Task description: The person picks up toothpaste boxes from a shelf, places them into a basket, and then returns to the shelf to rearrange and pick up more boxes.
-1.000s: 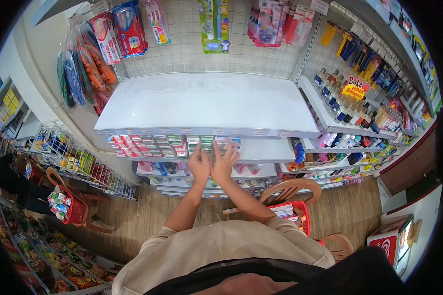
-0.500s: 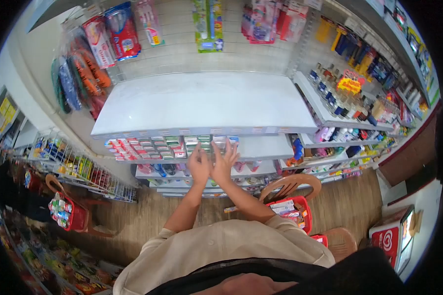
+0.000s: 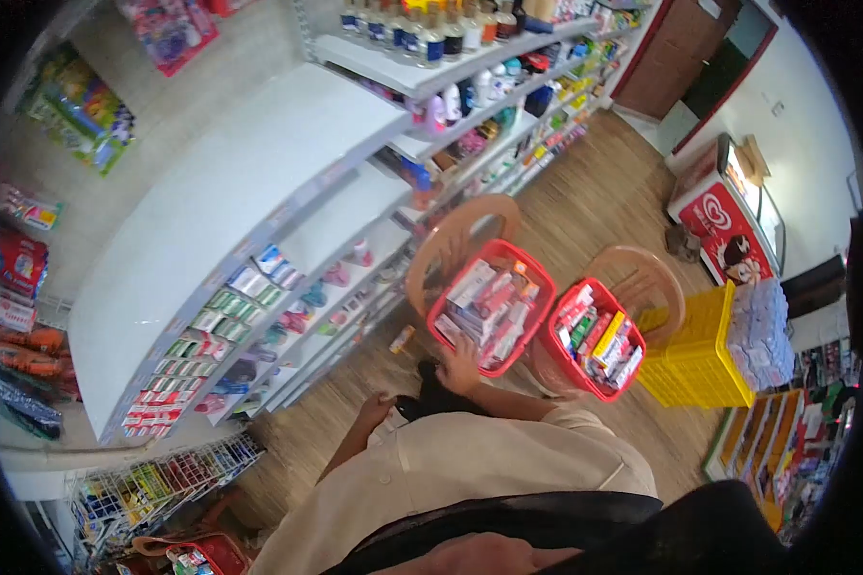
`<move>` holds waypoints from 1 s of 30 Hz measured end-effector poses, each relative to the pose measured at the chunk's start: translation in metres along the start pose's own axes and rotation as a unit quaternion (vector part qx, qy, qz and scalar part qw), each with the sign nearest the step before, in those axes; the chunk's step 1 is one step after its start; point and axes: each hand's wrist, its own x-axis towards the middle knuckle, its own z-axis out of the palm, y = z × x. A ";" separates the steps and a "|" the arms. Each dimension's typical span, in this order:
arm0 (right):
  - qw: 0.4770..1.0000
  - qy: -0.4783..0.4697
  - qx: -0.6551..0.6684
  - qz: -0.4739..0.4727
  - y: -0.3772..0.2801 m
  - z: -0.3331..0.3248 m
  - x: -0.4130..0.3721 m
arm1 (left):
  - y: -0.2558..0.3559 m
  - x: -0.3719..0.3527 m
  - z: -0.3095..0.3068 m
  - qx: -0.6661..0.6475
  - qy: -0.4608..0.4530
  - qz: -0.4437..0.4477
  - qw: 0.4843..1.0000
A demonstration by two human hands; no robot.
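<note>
My right hand [image 3: 461,366] reaches to the near left edge of a red basket [image 3: 494,372], its fingers spread. Long toothpaste-like boxes [image 3: 494,307] fill this basket, which rests on a brown plastic chair [image 3: 448,235]. Lower and to the left, my left hand [image 3: 378,409] is close to my body with its fingers curled; what they hold, if anything, is hidden. Small boxes [image 3: 211,331] in red, green and white stand in stacked rows on the shelf to the left, apart from both hands.
A second red basket [image 3: 545,343] of boxes stands beside the first, near another chair [image 3: 642,273]. Behind it are a yellow crate [image 3: 695,350] and packed bottles [image 3: 762,335]. A red freezer [image 3: 719,220] stands farther back. One small orange box [image 3: 402,339] lies low beside the shelves.
My view has turned right, from the shelf to the baskets. Both hands have left the small boxes on the shelf; the right is now at the basket, the left near my body.
</note>
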 end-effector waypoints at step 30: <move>0.750 -0.353 -0.525 -0.194 0.167 0.117 0.134 | -0.138 -0.083 0.268 0.014 -0.020 -0.169 0.985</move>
